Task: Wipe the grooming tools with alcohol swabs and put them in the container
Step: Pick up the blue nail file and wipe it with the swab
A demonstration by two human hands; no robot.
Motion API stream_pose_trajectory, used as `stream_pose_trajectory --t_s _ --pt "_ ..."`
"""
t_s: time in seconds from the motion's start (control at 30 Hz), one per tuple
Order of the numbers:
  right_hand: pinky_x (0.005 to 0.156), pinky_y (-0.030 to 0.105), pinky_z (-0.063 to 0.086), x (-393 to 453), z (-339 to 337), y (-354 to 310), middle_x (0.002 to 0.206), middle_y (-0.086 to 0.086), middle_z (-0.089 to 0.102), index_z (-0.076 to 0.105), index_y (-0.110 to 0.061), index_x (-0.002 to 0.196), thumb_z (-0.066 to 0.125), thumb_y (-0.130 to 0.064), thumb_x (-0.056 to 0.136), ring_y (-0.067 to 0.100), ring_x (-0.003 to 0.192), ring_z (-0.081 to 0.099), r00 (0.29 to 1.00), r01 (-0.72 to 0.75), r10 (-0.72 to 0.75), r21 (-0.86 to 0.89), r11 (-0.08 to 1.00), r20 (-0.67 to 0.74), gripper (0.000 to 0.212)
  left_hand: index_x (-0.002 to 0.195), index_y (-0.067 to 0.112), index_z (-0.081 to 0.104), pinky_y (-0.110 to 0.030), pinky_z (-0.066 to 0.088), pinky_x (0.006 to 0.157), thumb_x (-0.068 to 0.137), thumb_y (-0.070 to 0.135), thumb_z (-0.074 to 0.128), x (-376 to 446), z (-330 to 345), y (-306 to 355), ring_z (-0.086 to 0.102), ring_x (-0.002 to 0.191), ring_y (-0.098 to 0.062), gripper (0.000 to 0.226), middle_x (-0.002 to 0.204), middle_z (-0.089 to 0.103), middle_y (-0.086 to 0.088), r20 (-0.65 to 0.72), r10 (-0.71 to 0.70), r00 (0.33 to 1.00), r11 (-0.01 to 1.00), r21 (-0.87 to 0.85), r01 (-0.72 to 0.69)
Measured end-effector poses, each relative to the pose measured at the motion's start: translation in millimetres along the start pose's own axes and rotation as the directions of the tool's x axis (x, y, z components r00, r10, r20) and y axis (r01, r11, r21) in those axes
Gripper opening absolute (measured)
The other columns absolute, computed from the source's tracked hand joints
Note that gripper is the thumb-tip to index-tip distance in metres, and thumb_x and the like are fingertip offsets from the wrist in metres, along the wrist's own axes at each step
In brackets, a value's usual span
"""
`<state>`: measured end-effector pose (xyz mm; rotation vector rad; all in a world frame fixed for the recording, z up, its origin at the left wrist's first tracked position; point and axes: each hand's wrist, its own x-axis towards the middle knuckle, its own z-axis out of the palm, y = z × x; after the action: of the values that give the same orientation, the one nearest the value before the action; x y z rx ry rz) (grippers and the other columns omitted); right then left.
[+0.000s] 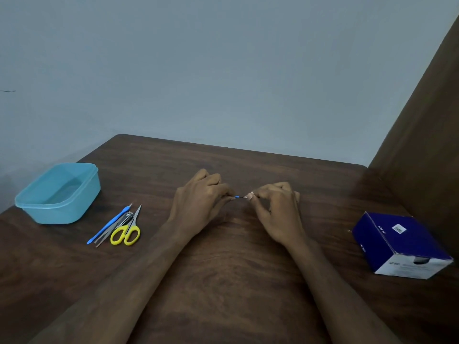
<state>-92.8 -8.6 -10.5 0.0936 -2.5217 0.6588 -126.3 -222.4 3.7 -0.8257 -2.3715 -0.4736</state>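
Pinching a thin blue-tipped tool [240, 196] between them, left hand [198, 202] and right hand [275, 209] hold it above mid-table, long axis running left to right; whether a swab wraps it cannot be told. Front left on the table [236, 269]: open teal container [58, 193] near the left edge; beside it, yellow-handled scissors [126, 232], blue pusher [109, 224], tweezers [109, 232], tips pointing away. Blue box [400, 244], far right. Bare wood lies between.
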Motion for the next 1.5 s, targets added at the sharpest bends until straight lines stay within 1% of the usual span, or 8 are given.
stream_pose_trajectory --t_s 0.3,0.53,0.7,0.8,0.93,1.1,1.37,1.5 --pt "0.089 0.051 0.05 2.3 -5.5 -2.8 0.097 -0.015 0.078 0.085 -0.029 0.095 0.075 -0.032 0.099 0.021 0.103 0.06 0.976 0.06 -0.033 0.123 0.991 -0.213 0.011 0.101 0.033 0.081 -0.025 0.027 0.047 0.096 0.043 0.075 -0.7 -0.8 2.3 0.053 0.086 -0.016 0.013 0.083 0.056 0.01 -0.007 0.069 0.998 0.998 -0.011 -0.07" --pt "0.097 0.046 0.047 1.1 4.5 -2.8 0.102 -0.015 0.078 0.084 -0.028 0.096 0.068 -0.034 0.103 0.021 0.109 0.06 0.994 0.073 -0.085 0.149 0.986 0.074 0.018 0.103 0.033 0.078 -0.029 0.038 0.044 0.098 0.049 0.068 -1.0 2.5 1.0 0.054 0.091 -0.017 0.019 0.087 0.059 0.009 -0.006 0.082 0.997 0.997 0.001 -0.082" --pt "0.093 0.036 0.05 3.1 1.7 -1.5 0.099 -0.017 0.078 0.083 -0.027 0.094 0.074 -0.02 0.1 0.013 0.103 0.063 0.969 0.197 -0.155 0.227 0.954 -0.191 0.013 0.101 0.032 0.077 -0.031 0.042 0.048 0.096 0.042 0.076 0.9 10.6 -3.3 0.056 0.092 -0.018 0.011 0.089 0.062 0.011 -0.049 0.024 0.999 1.0 -0.01 -0.024" --pt "0.086 0.021 0.048 7.2 -0.4 -1.8 0.098 -0.021 0.076 0.082 -0.034 0.097 0.07 -0.032 0.103 0.003 0.098 0.067 0.926 0.146 -0.022 0.303 0.942 -0.378 0.014 0.095 0.026 0.079 -0.035 0.052 0.062 0.093 0.031 0.083 3.6 15.7 -7.9 0.059 0.086 -0.015 0.007 0.086 0.066 0.012 -0.072 -0.099 0.992 0.982 -0.17 0.086" --pt "0.071 0.023 0.054 7.7 9.6 -1.8 0.085 -0.013 0.079 0.082 -0.031 0.094 0.075 -0.032 0.1 0.003 0.075 0.07 0.92 -0.071 0.311 0.678 0.732 -0.24 0.01 0.096 0.022 0.085 -0.031 0.064 0.068 0.092 0.022 0.085 6.7 21.1 -6.9 0.071 0.076 -0.006 0.003 0.082 0.077 0.009 0.012 -0.403 0.915 0.714 -0.622 0.322" --pt "0.07 0.024 0.061 5.9 20.2 -14.1 0.091 0.005 0.083 0.079 -0.012 0.104 0.082 -0.013 0.093 0.012 0.075 0.077 0.933 -0.197 0.36 0.878 0.437 0.031 0.011 0.105 0.012 0.085 -0.037 0.068 0.08 0.093 0.011 0.083 7.0 25.4 0.7 0.081 0.088 -0.023 0.012 0.091 0.083 -0.004 0.209 -0.474 0.856 0.394 -0.818 0.418" --pt "0.07 0.033 0.059 4.0 26.7 -15.7 0.089 0.003 0.083 0.08 -0.016 0.103 0.085 -0.021 0.091 0.009 0.073 0.07 0.923 -0.303 0.365 0.81 0.502 0.119 0.013 0.127 0.013 0.076 -0.037 0.067 0.087 0.098 0.002 0.075 5.3 28.2 5.7 0.08 0.105 -0.019 0.032 0.107 0.083 -0.004 0.289 -0.303 0.908 0.348 -0.853 0.388" --pt "0.074 0.034 0.058 5.2 26.6 -12.4 0.091 0.002 0.081 0.079 -0.015 0.095 0.081 -0.021 0.094 0.01 0.084 0.073 0.934 -0.284 0.343 0.79 0.543 0.1 0.006 0.132 0.021 0.061 -0.036 0.067 0.085 0.099 0.008 0.075 6.7 27.8 6.1 0.08 0.103 -0.023 0.038 0.104 0.083 -0.008 0.341 -0.321 0.884 0.223 -0.879 0.421"
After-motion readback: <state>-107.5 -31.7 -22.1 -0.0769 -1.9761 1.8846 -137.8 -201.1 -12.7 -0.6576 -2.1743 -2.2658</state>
